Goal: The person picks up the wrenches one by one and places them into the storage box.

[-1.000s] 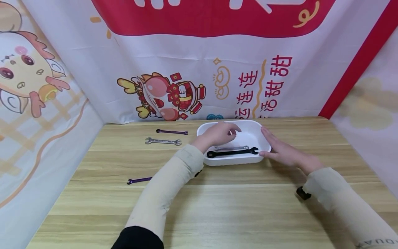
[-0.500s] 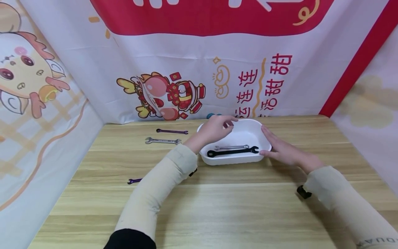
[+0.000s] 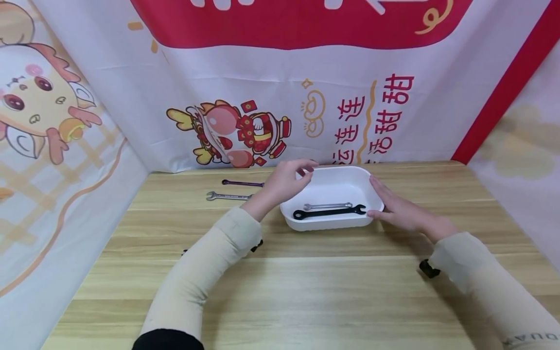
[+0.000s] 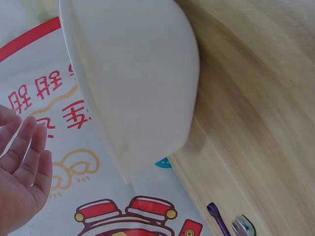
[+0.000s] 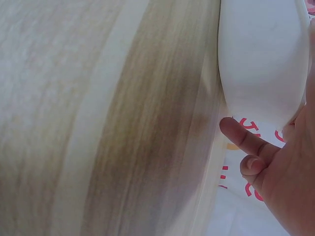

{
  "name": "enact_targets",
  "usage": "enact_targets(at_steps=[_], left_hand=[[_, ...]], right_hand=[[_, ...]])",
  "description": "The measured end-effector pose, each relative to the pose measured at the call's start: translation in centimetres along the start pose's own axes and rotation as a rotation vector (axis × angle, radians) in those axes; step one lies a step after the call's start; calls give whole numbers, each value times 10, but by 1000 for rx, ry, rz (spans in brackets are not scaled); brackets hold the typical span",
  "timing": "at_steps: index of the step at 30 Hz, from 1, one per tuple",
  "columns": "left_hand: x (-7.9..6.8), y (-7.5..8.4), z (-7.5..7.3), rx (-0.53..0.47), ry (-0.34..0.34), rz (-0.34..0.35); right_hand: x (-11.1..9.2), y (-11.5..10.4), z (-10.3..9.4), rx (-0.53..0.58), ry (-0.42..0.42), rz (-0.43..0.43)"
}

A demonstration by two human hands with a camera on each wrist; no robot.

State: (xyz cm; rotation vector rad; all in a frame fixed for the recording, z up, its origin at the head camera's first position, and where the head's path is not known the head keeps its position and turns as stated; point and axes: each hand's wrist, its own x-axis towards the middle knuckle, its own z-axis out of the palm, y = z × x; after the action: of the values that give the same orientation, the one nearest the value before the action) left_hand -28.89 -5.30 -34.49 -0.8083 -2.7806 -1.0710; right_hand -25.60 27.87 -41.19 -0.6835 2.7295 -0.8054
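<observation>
A white plastic bin (image 3: pixel 334 224) stands near the back of the table. Inside, along its front wall, lie a black combination wrench (image 3: pixel 330 212) and a smaller silver wrench (image 3: pixel 327 206). My left hand (image 3: pixel 284 182) hovers over the bin's left end, fingers loosely bent; the left wrist view shows that hand (image 4: pixel 22 177) holding nothing. At the right end of the bin, my right hand (image 3: pixel 400 209) rests against the outside, its thumb at the front corner. In the right wrist view, part of the right hand (image 5: pixel 290 177) lies beside the bin's wall (image 5: pixel 263 59).
Left of the bin lie a purple wrench (image 3: pixel 240 183) and a silver open-end wrench (image 3: pixel 227 196), their right ends near or behind my left hand. Another wrench's tip (image 3: pixel 184 251) peeks out beside my left sleeve. A printed cloth (image 3: pixel 153 97) hangs behind the wooden table (image 3: pixel 332 291).
My left hand has moved left from over the bin's middle toward its left end. My left forearm now covers most of the front purple wrench. The right hand stays at the bin.
</observation>
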Motion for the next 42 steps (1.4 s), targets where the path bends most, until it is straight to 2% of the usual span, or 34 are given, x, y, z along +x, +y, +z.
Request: enact_targets(at_steps=[6,16,25,30,36,42], left_hand=[[-14,-7,-7,-33,15,9],[-37,-18,-20,-58,80,61],[-56,-22,-27,-84,104,31],[-67,-21,-35,-69,97,6],[-77,-24,-40,-94,78,6],[-95,-35,-47,-105,0,-22]], right_hand=[[1,-1,-1,-5,-13,14],[-1,-6,-3,-13,-8,-3],[0,-6,-3,-8,-22,0],[0,-3,-6,-8,-5,-3],[1,-1,-9,-10,1,-15],[3,-1,-4,2,-17,-19]])
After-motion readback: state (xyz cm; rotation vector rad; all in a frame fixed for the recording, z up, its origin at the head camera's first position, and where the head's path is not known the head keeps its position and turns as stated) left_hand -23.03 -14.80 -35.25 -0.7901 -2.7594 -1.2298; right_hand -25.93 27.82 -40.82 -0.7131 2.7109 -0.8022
